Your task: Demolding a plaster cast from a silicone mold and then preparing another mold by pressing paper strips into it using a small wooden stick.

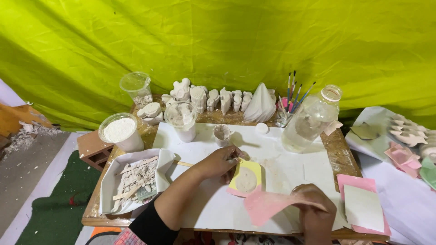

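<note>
You are pinning the yellow mould [246, 178] flat with your left hand [221, 162], fingers closed, while your right hand [310, 199] is pinching a pink sheet [265, 205].

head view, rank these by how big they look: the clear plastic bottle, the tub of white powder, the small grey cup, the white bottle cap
1. clear plastic bottle
2. tub of white powder
3. small grey cup
4. white bottle cap
All four stand at a similar depth on the table, so nearness hardly skews the order.
</note>
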